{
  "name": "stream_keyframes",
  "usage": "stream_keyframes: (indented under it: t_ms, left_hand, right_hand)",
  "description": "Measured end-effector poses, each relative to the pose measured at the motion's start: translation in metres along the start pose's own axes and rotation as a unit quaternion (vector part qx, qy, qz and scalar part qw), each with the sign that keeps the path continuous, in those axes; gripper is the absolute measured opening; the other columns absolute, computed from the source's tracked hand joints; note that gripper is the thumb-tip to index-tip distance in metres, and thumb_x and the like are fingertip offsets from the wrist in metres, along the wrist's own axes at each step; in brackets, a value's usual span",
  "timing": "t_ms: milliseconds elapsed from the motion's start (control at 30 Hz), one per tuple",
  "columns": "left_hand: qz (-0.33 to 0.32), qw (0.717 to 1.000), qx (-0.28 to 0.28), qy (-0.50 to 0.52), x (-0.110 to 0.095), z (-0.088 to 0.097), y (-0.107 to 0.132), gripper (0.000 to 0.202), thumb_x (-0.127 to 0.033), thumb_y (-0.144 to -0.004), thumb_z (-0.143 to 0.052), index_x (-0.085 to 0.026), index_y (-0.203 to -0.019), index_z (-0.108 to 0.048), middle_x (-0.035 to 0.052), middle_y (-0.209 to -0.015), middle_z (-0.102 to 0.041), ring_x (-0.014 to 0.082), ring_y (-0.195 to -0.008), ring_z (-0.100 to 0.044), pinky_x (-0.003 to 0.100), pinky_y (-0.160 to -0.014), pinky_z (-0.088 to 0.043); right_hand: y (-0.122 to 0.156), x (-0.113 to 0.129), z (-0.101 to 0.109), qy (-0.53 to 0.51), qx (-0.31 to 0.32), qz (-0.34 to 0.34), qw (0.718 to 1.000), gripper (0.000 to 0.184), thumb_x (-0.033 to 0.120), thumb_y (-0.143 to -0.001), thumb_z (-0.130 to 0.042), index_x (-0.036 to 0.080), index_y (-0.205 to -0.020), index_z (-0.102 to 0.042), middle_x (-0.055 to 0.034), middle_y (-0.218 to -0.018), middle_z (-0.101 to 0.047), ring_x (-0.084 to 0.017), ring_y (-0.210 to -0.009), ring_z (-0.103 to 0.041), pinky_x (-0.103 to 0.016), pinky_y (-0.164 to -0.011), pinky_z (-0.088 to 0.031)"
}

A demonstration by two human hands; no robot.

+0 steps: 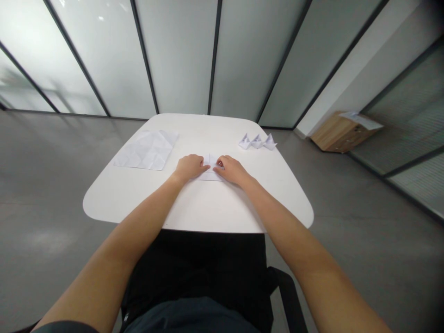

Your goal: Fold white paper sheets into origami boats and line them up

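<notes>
A small folded white paper [209, 169] lies on the white table [197, 208] in front of me. My left hand [189, 167] rests on its left side with the fingers curled and pressed down on it. My right hand [231, 169] presses on its right side, fingertips pinched together at the paper's edge. Both hands nearly meet over the middle of the paper, which is mostly hidden beneath them.
A creased, unfolded white sheet [147, 150] lies at the table's far left. Three small folded paper figures [257, 141] stand in a row at the far right. A wooden box [342, 132] sits on the floor by the wall. Frosted glass panels stand behind the table.
</notes>
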State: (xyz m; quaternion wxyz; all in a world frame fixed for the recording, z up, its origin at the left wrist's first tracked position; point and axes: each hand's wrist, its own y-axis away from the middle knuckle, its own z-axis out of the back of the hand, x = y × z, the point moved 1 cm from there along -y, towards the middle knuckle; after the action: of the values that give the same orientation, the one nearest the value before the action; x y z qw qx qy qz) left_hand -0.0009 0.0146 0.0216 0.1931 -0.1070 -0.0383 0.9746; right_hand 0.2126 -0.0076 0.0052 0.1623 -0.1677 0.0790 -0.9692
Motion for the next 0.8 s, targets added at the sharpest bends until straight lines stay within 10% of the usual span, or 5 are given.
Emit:
stream_keyframes:
  t_ms: [400, 600, 800]
  left_hand:
    - [0.011, 0.999, 0.004, 0.033, 0.005, -0.001, -0.003, 0.033, -0.055, -0.095, -0.066, -0.024, -0.093, -0.073, 0.0093, -0.099, -0.079, 0.0274, -0.094, -0.072, 0.034, -0.078, -0.052]
    - [-0.025, 0.998, 0.018, 0.06, 0.02, -0.006, -0.01, 0.021, -0.041, -0.096, -0.068, -0.024, -0.107, -0.072, 0.0059, -0.101, -0.08, 0.0233, -0.094, -0.073, 0.031, -0.08, -0.051]
    - [-0.047, 0.995, 0.008, 0.082, 0.017, -0.005, -0.003, 0.06, -0.058, -0.091, -0.075, -0.021, -0.137, -0.064, 0.008, -0.107, -0.078, 0.0271, -0.104, -0.072, 0.033, -0.089, -0.053]
  right_hand:
    - [-0.001, -0.005, -0.007, -0.015, -0.021, -0.006, 1.0, 0.052, 0.037, -0.099, -0.074, 0.02, -0.146, -0.059, -0.0164, -0.141, -0.063, -0.027, -0.122, -0.068, -0.039, -0.108, -0.051]
    - [-0.005, -0.017, -0.001, -0.036, 0.004, 0.026, 0.999, 0.035, 0.023, -0.097, -0.076, 0.02, -0.132, -0.073, -0.0121, -0.129, -0.073, -0.025, -0.117, -0.069, -0.038, -0.109, -0.05]
    - [-0.002, -0.021, 0.003, -0.068, 0.007, 0.039, 0.997, 0.044, 0.022, -0.095, -0.078, 0.019, -0.138, -0.071, -0.0136, -0.138, -0.072, -0.024, -0.111, -0.071, -0.038, -0.105, -0.053]
